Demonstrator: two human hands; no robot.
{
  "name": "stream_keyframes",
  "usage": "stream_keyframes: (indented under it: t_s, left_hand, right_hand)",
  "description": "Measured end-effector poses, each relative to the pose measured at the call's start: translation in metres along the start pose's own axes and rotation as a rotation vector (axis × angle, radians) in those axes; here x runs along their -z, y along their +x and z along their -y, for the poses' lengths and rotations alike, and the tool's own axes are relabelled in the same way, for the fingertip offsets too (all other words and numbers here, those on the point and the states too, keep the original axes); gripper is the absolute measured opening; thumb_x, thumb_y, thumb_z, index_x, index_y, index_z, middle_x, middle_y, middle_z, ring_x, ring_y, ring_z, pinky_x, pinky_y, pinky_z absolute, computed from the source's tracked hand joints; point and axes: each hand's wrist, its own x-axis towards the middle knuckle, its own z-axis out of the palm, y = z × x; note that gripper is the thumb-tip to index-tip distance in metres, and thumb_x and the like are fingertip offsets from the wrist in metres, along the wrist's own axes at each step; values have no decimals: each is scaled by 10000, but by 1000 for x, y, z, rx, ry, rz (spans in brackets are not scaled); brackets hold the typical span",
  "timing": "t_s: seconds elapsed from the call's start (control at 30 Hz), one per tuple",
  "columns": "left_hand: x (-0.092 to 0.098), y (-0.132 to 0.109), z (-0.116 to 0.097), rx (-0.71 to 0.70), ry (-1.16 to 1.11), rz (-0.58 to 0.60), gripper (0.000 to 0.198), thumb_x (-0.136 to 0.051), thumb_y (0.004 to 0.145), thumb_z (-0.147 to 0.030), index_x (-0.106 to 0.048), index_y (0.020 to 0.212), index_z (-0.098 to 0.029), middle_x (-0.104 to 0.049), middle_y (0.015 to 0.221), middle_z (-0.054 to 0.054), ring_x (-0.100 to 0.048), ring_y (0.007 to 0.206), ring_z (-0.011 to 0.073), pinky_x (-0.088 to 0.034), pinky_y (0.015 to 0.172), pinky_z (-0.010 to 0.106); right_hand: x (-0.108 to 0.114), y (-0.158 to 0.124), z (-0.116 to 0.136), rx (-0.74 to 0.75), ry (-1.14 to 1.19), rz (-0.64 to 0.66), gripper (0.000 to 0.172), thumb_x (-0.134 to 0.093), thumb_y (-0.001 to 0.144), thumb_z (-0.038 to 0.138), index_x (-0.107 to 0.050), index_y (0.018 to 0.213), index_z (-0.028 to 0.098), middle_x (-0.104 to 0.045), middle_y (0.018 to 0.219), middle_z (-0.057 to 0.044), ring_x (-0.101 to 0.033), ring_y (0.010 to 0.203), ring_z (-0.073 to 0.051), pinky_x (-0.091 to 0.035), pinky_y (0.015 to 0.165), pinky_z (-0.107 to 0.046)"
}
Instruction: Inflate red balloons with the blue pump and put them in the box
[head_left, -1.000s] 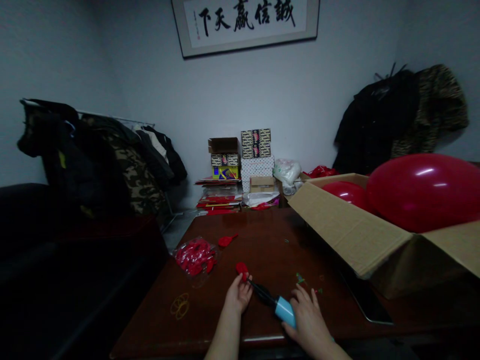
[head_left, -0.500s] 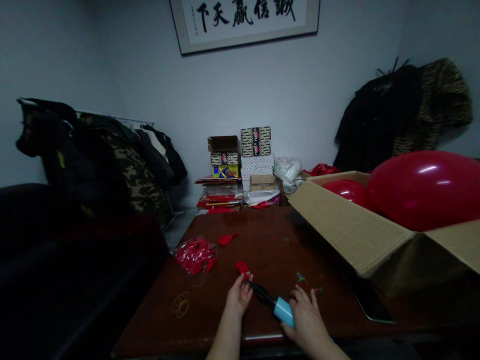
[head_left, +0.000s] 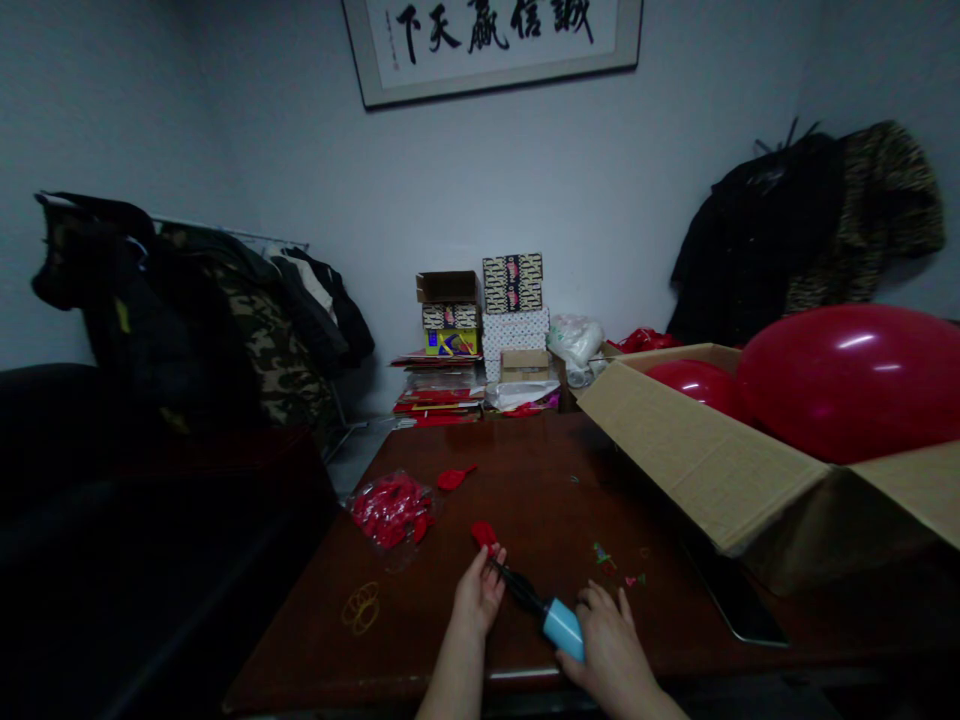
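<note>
My left hand [head_left: 482, 588] pinches the neck of a limp red balloon [head_left: 484, 533] where it meets the black nozzle of a hand balloon pump [head_left: 562, 628]. The pump has a light blue barrel and lies slanted over the table's near part. My right hand [head_left: 609, 640] is wrapped around the blue barrel's near end, its palm hiding the rest of it. Another uninflated red balloon [head_left: 452, 479] lies flat farther back. To its left sits a clear plastic bag of red balloons [head_left: 392, 508].
A cardboard box [head_left: 705, 450] with large inflated red balloons [head_left: 855, 385] stands on the right. Beside it lies a dark phone-like slab [head_left: 739, 600]. Yellowish rings [head_left: 361, 608] lie front left on the brown table [head_left: 300, 650]; small colourful bits [head_left: 603, 556] lie beyond my right hand.
My right hand and the pump barrel have shifted slightly left and toward me. The left hand keeps its pinch at the balloon's neck.
</note>
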Motion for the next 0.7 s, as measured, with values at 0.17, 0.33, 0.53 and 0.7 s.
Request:
stream_keyframes:
  t_s: [0.17, 0.33, 0.53, 0.7]
  left_hand:
    - [1, 2, 1, -4, 8, 1, 75, -616, 765, -146, -632, 838, -159, -706, 830, 61, -676, 833, 181, -493, 722, 260]
    - [0, -1, 3, -35, 55, 1, 91, -627, 759, -151, -630, 850, -154, -707, 852, 75, -670, 858, 178, -488, 734, 253]
    - [-4, -8, 6, -63, 168, 48, 138, -663, 739, -203, -639, 861, -142, -709, 846, 88, -674, 816, 169, -500, 702, 229]
    - [-8, -11, 9, -46, 224, 119, 171, -677, 724, -230, -649, 855, -123, -707, 882, 99, -672, 805, 180, -512, 687, 245]
  right_hand:
    - [5, -2, 2, -22, -1, 29, 473, -600, 604, 435, -634, 1002, 181, -562, 1158, -110, -379, 1218, -303, -67, 1080, -469]
    - [3, -3, 3, -37, 8, 41, 499, -601, 606, 447, -635, 1016, 165, -562, 1162, -118, -393, 1203, -300, -91, 1075, -475]
    - [3, 4, 12, -36, 50, 76, 528, -593, 614, 485, -628, 1018, 148, -566, 1159, -131, -408, 1191, -307, -119, 1065, -491]
    - [15, 13, 19, -24, 80, 149, 595, -584, 620, 526, -599, 1057, 123, -554, 1186, -161, -383, 1218, -317, -123, 1062, -491]
